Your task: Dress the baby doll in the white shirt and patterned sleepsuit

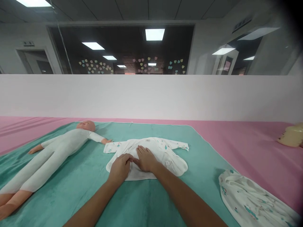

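Broadly, a plain white wall (151, 96) spans the far side, and a wide pink cloth sheet (236, 138) covers the surface in front of it. Over that sheet lies a large teal blanket (201, 164) with a soft-looking nap. Above the wall is a dark, wide window (118, 44). On the blanket's left part, a baby doll in a white full-length suit (61, 143) lies face up, head toward the wall, feet at the lower left, arms spread. At the lower right, a white cloth with teal prints (251, 198) lies rumpled across the blanket's edge. Near the middle of the blanket, a small white long-sleeved garment with teal-printed sleeves (163, 156) is spread out, its collar toward the wall and its left-hand sleeve reaching close to the doll's hand. Both hands rest on its front: the right hand (146, 159) is flat with fingers extended, while the left hand (121, 167) is bent at the knuckles, and whether it pinches fabric is unclear. A pale yellow object (290, 136) sits at the far right. A tiny dark-framed label (147, 140) marks the garment's collar.
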The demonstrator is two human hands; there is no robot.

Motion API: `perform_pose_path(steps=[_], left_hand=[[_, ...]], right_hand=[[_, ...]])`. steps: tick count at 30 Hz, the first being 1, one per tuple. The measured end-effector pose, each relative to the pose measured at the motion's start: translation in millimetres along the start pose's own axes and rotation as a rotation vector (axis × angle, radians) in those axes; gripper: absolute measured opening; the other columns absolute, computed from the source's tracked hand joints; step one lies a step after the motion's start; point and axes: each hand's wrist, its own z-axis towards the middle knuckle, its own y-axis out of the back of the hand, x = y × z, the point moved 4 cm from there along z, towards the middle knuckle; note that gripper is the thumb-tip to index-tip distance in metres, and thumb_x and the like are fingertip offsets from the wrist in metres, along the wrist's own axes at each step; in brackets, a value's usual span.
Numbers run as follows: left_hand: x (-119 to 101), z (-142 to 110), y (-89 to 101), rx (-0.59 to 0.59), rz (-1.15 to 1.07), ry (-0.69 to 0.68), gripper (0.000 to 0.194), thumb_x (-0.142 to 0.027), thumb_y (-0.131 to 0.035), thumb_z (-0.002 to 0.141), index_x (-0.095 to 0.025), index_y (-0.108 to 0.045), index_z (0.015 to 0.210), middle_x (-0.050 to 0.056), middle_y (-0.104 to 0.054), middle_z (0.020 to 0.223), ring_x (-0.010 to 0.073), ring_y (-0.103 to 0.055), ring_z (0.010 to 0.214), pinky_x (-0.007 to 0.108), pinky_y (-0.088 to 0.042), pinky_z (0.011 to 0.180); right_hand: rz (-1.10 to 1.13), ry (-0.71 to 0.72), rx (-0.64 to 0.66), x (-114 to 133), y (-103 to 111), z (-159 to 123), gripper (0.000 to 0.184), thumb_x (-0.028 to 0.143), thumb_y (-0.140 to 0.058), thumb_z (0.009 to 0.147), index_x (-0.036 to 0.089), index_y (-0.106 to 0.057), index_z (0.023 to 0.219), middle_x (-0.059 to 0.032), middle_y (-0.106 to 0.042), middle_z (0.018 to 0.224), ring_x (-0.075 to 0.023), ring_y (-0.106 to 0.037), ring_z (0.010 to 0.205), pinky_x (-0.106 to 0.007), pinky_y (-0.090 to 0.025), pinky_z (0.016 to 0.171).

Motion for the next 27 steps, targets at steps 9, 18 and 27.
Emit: perform_pose_path(steps=[9, 18, 27], left_hand=[[1, -2, 4.1, -0.024, -0.087, 0.019, 0.025, -0.013, -0.035, 0.072, -0.021, -0.059, 0.072, 0.0, -0.062, 0.078, 0.0148, -0.055, 0.077, 0.027, -0.04, 0.071], [4, -5, 8.1, -0.061, -0.11, -0.012, 0.025, -0.008, -0.037, 0.072, -0.02, -0.058, 0.07, -0.002, -0.062, 0.076, 0.0137, -0.055, 0.075, 0.027, -0.041, 0.069], [62, -9, 102.4, -0.252, 0.155, 0.031, 0.031, -0.014, -0.036, 0.079, -0.023, -0.059, 0.097, 0.0, -0.06, 0.107, 0.0172, -0.051, 0.104, 0.029, -0.039, 0.091]], right_hand=[[-0.019, -0.27, 0.038, -20, -7, 46, 0.07, 0.052, -0.029, 0.092, 0.003, -0.021, 0.142, -0.012, -0.01, 0.144, -0.0208, -0.007, 0.133, -0.037, -0.007, 0.109], [-0.107, -0.45, -0.014, -20, -4, 33, 0.071, 0.05, -0.025, 0.093, -0.003, -0.022, 0.14, -0.0183, -0.01, 0.142, -0.0258, -0.006, 0.133, -0.04, -0.007, 0.108], [-0.008, -0.416, -0.072, 6, 4, -3, 0.058, 0.043, -0.031, 0.093, 0.005, -0.034, 0.137, -0.0117, -0.02, 0.141, -0.0227, -0.012, 0.133, -0.034, -0.017, 0.109]])
